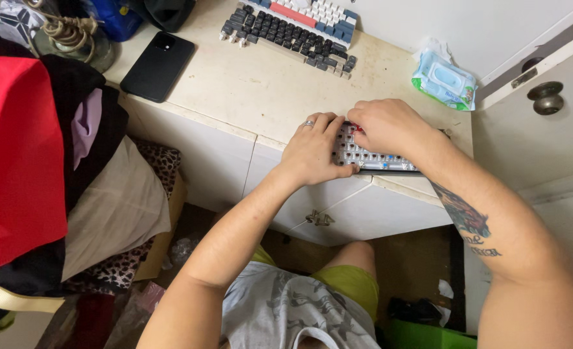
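White keyboard base (370,155), keycaps stripped, sits at the front edge of the cream desk (260,90). Left hand (313,150) grips its left end, fingers curled over the top. Right hand (390,126) pinches something small and red on the switch field; can't tell what. Loose keycaps (289,32) lie at the desk's far side, black phone (157,66) far left, wipes pack (444,81) far right.

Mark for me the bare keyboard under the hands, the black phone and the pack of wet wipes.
bare keyboard (364,157): head view, exposed switch plate between the hands.
black phone (156,66): head view, middle of its back.
pack of wet wipes (444,81): head view, its blue top.
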